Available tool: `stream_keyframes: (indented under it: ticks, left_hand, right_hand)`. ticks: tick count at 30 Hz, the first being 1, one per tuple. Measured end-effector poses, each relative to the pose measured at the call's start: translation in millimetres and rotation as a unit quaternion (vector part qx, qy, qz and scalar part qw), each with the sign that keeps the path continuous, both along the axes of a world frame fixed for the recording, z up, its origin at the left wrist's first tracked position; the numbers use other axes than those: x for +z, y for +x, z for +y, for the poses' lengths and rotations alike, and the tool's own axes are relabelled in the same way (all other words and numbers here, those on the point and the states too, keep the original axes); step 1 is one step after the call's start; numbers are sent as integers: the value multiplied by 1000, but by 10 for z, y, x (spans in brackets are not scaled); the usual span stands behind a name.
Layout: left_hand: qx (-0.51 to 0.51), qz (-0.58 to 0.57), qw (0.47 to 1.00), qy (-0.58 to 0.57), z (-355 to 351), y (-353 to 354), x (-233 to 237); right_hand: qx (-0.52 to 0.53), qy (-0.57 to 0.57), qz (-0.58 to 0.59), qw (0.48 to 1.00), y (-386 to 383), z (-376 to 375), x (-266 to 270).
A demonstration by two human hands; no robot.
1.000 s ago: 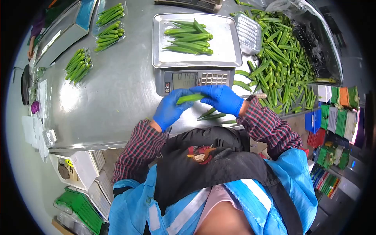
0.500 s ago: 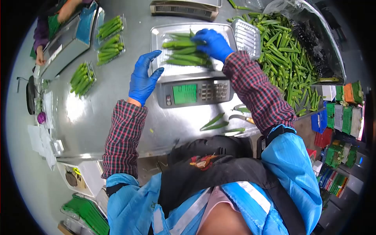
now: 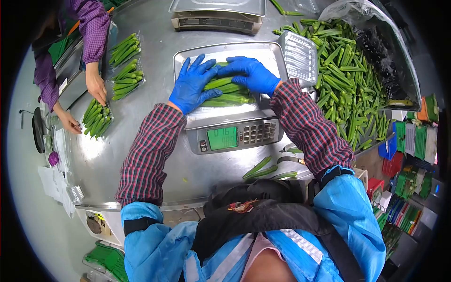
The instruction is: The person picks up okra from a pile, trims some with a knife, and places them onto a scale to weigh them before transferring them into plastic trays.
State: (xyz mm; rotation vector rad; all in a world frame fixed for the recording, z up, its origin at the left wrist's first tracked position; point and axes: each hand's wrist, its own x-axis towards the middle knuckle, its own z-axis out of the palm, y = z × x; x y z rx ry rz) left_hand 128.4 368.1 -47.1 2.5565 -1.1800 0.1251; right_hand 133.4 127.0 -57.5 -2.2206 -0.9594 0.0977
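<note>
A bundle of green okra (image 3: 225, 89) lies on the metal pan (image 3: 183, 54) of a digital scale (image 3: 249, 135), and a clear plastic edge shows at its right end. My left hand (image 3: 191, 87), in a blue glove, rests over the left end of the okra with its fingers spread. From the right, my right hand (image 3: 256, 76), also gloved in blue, bends its fingers over the top of the bundle. The fingertips of both hands meet above the pods. The scale's green display (image 3: 222, 138) is lit.
Loose okra (image 3: 345, 70) heaps at the right beside a plastic-lined container (image 3: 404, 56). An empty clear tray (image 3: 300, 58) leans by the scale. Loose pods (image 3: 260, 168) and a knife (image 3: 291, 160) lie in front. At left, another person's hands (image 3: 96, 85) are near packed okra (image 3: 97, 120).
My left hand has moved right and up onto the okra, its fingers now over the pods. The other person's hands have come down to the nearest okra pack.
</note>
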Motion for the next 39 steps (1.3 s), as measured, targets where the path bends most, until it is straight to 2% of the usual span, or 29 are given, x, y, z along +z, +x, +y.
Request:
stream_keyframes:
  ticks: [2, 3, 4, 6, 7, 11, 13, 14, 16, 18, 21, 24, 31, 39]
  left_hand:
    - [2, 24, 999, -25, 47, -24, -74]
    - [5, 58, 997, -44, 56, -32, -79]
    - [8, 93, 994, -64, 61, -55, -89]
    - [7, 83, 995, -63, 46, -72, -85]
    - [2, 72, 996, -58, 32, -72, -75]
    - [-6, 40, 999, -10, 69, -84, -69]
    - [19, 59, 989, -131, 117, -106, -4]
    - [20, 59, 989, -131, 171, -135, 6]
    - [38, 48, 973, -221, 300, -217, 64]
    - [72, 32, 970, -229, 434, -401, 120]
    - [174, 64, 933, -310, 687, -727, 80]
    - [229, 98, 906, -342, 834, -1067, 77]
    - [289, 136, 865, -387, 960, -1671, -69]
    - [299, 110, 865, -387, 1001, -1868, -70]
  right_hand:
    - [-58, 161, 112, 979, -36, 31, -6]
    - [-81, 146, 62, 984, -42, 35, 37]
    - [-79, 144, 64, 984, -64, 42, 28]
    - [-67, 0, -30, 997, -99, 50, -2]
    - [-65, -15, -87, 994, -109, 76, -18]
    - [-69, -13, -96, 993, -145, 83, 8]
    - [-127, 109, -32, 985, -179, 52, 61]
    - [-149, 144, 3, 978, -229, -6, 98]
    - [-165, 155, 8, 974, -360, -126, 310]
    - [-199, 150, -6, 968, -456, -312, 337]
    - [-257, 171, 33, 951, -746, -468, 528]
    - [-279, 172, 39, 944, -1004, -597, 578]
    - [-310, 197, 77, 927, -1450, -748, 459]
    - [-299, 192, 66, 932, -1541, -743, 611]
